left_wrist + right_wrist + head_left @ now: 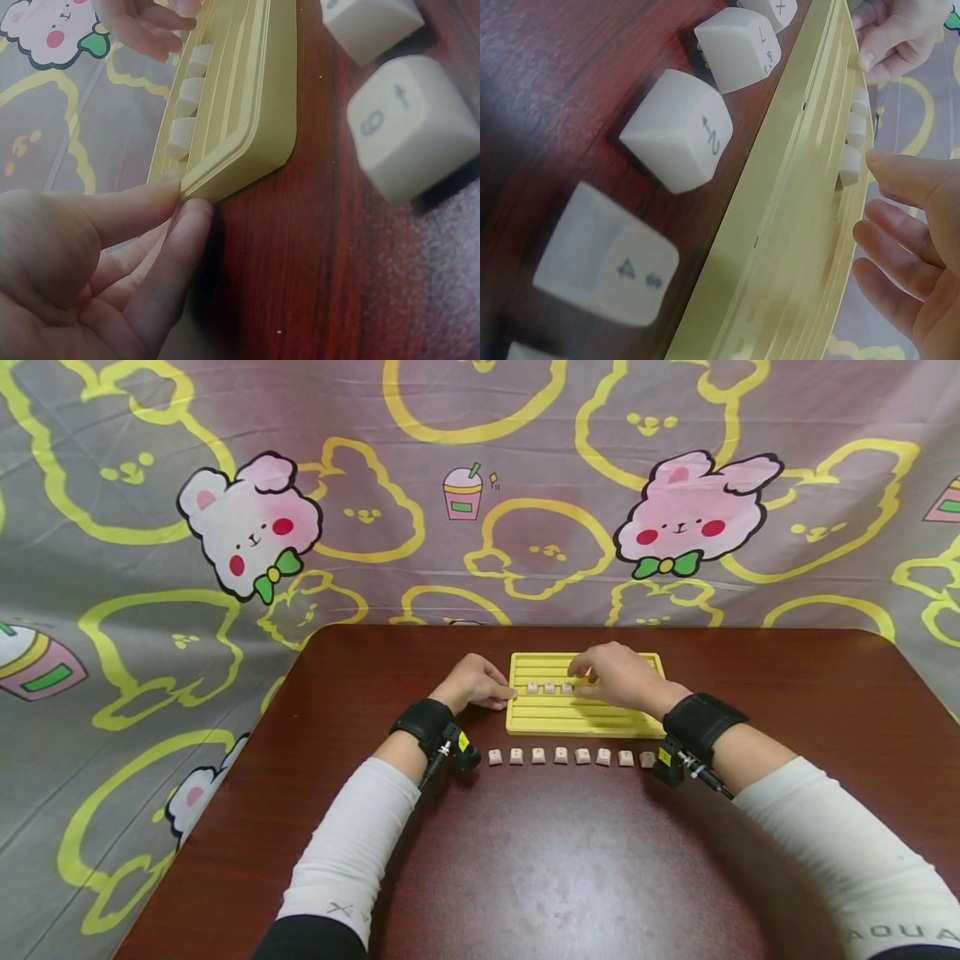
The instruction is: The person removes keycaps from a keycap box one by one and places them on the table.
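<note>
A yellow ridged tray point(585, 724) lies on the table, with three white keycaps point(549, 688) standing spaced out in one of its grooves. My left hand point(477, 682) pinches the tray's left edge between thumb and fingers, as the left wrist view also shows. Over the tray's right half is my right hand point(618, 675), its fingers loosely bent and apart. In the right wrist view its thumb point(900, 178) is beside the nearest keycap in the groove point(850, 165); whether they touch I cannot tell. Nothing shows between those fingers.
In front of the tray, several loose keycaps point(561, 756) form a row on the dark red-brown table point(570, 860). Some carry printed characters, such as the one marked with an arrow point(409, 124). A patterned cloth point(450, 552) hangs behind the table.
</note>
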A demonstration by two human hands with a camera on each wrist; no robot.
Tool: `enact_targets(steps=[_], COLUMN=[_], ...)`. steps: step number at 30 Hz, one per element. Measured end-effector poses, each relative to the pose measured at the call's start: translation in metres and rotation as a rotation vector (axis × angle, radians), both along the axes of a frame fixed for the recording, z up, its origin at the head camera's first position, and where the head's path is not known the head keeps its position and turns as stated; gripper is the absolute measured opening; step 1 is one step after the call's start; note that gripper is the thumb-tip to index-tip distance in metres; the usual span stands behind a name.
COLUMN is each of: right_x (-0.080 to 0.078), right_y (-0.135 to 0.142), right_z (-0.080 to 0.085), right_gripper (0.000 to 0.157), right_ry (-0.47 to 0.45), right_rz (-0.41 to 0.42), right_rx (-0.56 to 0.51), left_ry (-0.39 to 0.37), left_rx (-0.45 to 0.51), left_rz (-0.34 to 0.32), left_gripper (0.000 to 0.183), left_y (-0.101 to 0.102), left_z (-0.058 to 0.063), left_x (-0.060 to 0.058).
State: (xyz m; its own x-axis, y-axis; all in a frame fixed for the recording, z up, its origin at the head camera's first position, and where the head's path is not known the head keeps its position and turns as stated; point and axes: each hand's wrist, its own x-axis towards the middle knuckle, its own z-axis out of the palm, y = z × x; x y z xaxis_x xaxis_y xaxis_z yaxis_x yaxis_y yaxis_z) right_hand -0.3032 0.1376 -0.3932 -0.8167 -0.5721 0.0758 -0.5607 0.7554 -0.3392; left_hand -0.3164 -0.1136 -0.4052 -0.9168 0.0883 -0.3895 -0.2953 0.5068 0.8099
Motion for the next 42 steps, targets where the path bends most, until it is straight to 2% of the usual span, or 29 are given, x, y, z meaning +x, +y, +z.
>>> enact_targets(steps=[7, 16, 42], right_x=[-0.005, -0.005, -0.009], right_y=[-0.006, -0.014, -0.018], right_z=[-0.004, -0.009, -0.017], right_gripper=[0.033, 0.029, 0.013], right_ry=[-0.017, -0.013, 0.076], right_rz=[-0.021, -0.004, 0.008], right_rx=[-0.007, -0.012, -0.004], left_ry=[-0.005, -0.008, 0.018], left_rx=[0.005, 0.006, 0.002], left_rz=[0.007, 0.011, -0.004], left_gripper=[0.024, 0.023, 0.024], left_y=[0.001, 0.001, 0.001], left_z=[0.0, -0.001, 0.002], left_x=[-0.001, -0.001, 0.001])
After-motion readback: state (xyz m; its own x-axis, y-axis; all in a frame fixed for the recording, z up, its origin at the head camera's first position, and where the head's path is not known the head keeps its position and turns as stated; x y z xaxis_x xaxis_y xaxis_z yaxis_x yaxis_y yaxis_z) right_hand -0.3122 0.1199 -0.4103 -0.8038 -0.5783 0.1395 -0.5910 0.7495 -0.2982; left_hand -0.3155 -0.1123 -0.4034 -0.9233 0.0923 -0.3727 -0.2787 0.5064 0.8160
